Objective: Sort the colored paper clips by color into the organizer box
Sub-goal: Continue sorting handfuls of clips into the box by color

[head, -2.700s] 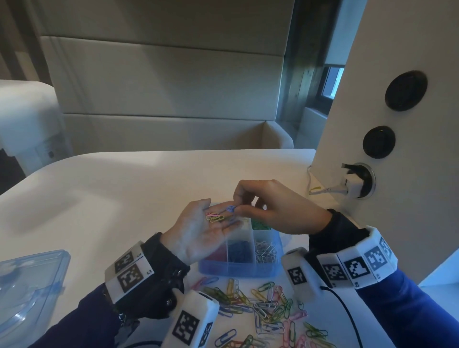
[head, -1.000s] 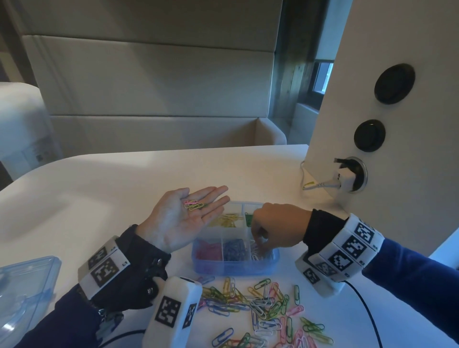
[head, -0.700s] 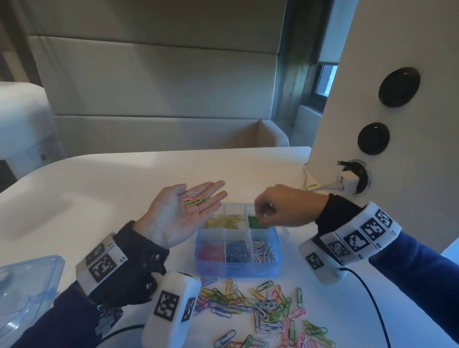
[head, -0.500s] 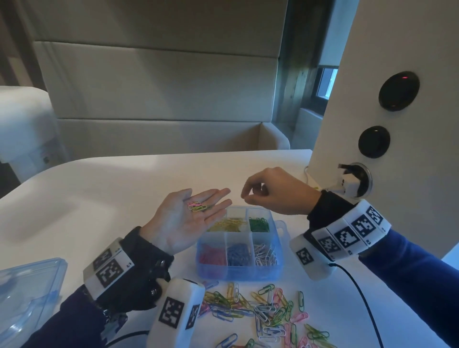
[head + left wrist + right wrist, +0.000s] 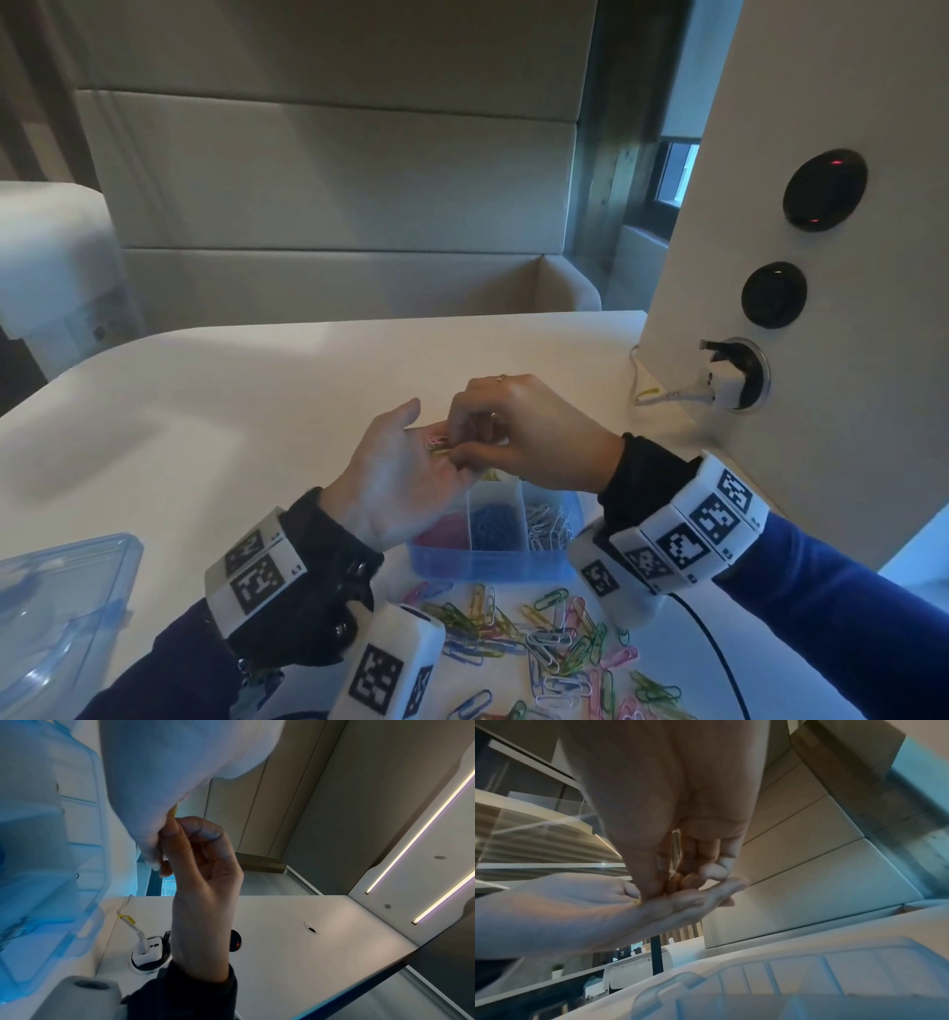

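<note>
the right hand (image 5: 534, 437) reaches over with thumb and fingertips drawn together on a yellow paper clip (image 5: 440, 451) that lies on the left hand (image 5: 400, 483); the pinch looks closed on it, though the fingers hide most of the clip. the left hand is held palm up with its fingers relaxed and flat, a small cluster of clips (image 5: 436, 443), pink and yellow, resting near the base of the fingers. from the right wrist camera a sliver of yellow shows just where the thumb meets the left palm.

both hands hover above the organizer box (image 5: 493, 562), a pale blue tray with dividers. its near row holds pink clips (image 5: 445, 532) on the left, blue clips (image 5: 495, 525) in the middle and white clips (image 5: 550, 524) on the right; the far row is covered by the hands.

in front of the box, toward the person, a loose heap of mixed paper clips (image 5: 554, 642) is spread on the white table (image 5: 257, 390). the clear blue lid (image 5: 56, 616) sits at the table's left edge. a white charger (image 5: 719, 383) is plugged into the panel on the right.
</note>
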### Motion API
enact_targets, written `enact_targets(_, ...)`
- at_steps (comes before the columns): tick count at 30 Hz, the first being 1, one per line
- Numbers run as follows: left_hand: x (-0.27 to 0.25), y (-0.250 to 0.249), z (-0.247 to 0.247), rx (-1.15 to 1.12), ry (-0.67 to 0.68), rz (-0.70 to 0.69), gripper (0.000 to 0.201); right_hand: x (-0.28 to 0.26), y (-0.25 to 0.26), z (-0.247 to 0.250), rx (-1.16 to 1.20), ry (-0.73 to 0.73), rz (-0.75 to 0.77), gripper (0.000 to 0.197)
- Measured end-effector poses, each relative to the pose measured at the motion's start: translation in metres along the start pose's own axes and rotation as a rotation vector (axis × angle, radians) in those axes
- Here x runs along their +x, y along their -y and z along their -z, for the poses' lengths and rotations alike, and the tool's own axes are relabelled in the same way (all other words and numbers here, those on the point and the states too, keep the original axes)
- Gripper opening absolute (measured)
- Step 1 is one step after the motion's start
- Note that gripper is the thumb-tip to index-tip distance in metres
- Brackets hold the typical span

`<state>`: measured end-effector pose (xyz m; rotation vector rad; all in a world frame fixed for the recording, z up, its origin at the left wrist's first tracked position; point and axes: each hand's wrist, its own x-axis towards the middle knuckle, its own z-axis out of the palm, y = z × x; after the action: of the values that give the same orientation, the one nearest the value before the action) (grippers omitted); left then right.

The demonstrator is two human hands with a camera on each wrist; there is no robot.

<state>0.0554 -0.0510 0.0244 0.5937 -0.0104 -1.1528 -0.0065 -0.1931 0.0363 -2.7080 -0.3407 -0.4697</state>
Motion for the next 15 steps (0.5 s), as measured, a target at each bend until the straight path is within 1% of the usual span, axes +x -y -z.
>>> enact_targets(2, 0.0002, 0.0007, 0.0006, -0.019, -0.013, -0.016, 0.070, 0.0008, 0.0004, 0.0005, 0.014, -0.021, 0.012, 0.006)
enact_targets(5, -0.0030, 0.0026, -0.0027, -0.031, -0.020, -0.044, 0.064, 0.0020, 0.0037, 0.0001, 0.056, -0.031, 0.046, 0.008)
enact_targets(7, -0.0023, 0.0039, -0.0022, -0.049, -0.016, -0.055, 0.069, 0.0031, 0.0054, -0.0030, 0.037, -0.032, 0.076, 0.012)
enact_targets(8, -0.0019, 0.0043, -0.0019, -0.058, -0.022, -0.053, 0.067, 0.0037, 0.0049, -0.0043, 0.020, -0.037, 0.082, 0.014)
enact_targets(10, -0.0016, 0.0047, -0.0019, -0.062, -0.035, -0.042, 0.061, 0.0047, 0.0020, -0.0056, 0.003, -0.038, 0.068, 0.013)
enact_targets(15, -0.0025, 0.0034, -0.0038, -0.018, -0.004, 0.010, 0.055, 0.0028, -0.0023, -0.0077, 0.014, -0.021, 0.022, 0.005)
